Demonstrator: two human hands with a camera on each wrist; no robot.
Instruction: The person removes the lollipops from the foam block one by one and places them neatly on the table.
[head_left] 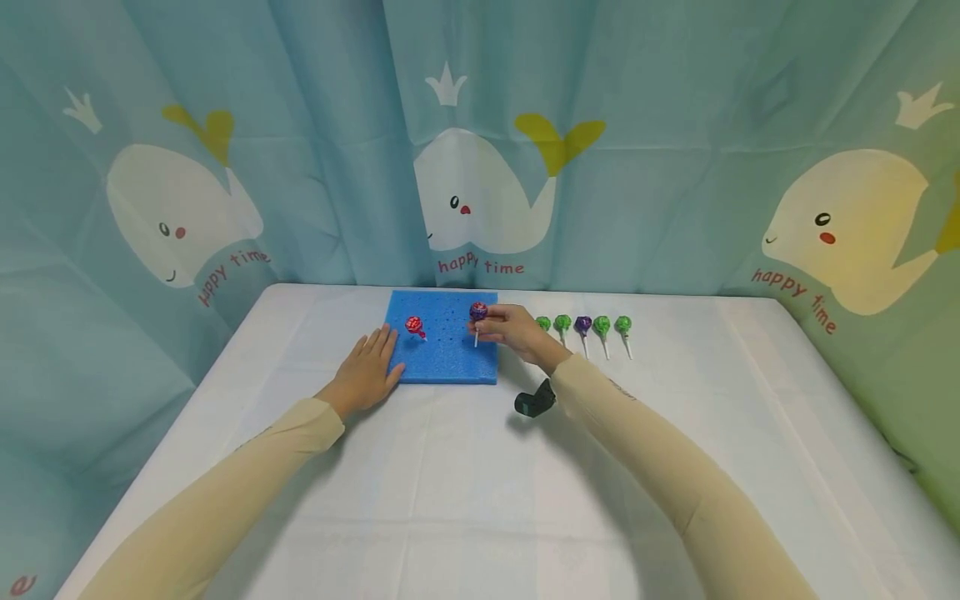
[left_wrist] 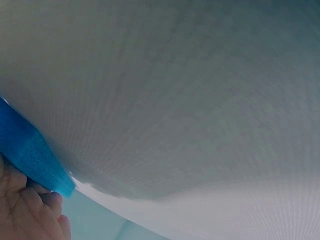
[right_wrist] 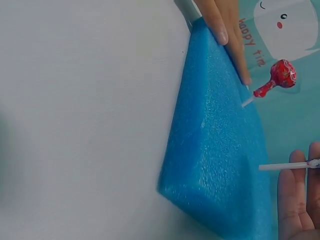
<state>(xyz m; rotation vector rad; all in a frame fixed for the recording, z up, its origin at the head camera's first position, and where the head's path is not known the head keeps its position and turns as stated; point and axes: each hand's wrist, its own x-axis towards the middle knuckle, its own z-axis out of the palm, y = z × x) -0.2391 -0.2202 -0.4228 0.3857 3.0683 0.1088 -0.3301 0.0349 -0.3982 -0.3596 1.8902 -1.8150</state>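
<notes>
A blue foam board [head_left: 450, 362] with small holes lies on the table. My left hand [head_left: 365, 371] rests on its left edge, fingers extended and thumb at the front corner. A red-wrapped lollipop [head_left: 414, 325] stands in the board's left part, its stick in the foam. Over the right part, my right hand [head_left: 517, 329] pinches a purple-and-red lollipop [head_left: 478, 311], candy up. In the right wrist view its white stick [right_wrist: 282, 166] points toward the board, the tip close to the foam. The left wrist view catches only a board corner [left_wrist: 37, 155] and part of the left hand [left_wrist: 30, 215].
To the right of the board, several lollipops lie in a row: green-wrapped ones [head_left: 602, 325] and a purple one [head_left: 583, 325], partly behind the right hand. A black wrist camera [head_left: 535, 400] hangs under the right wrist. A whale-print curtain [head_left: 660, 208] borders the white table [head_left: 450, 500].
</notes>
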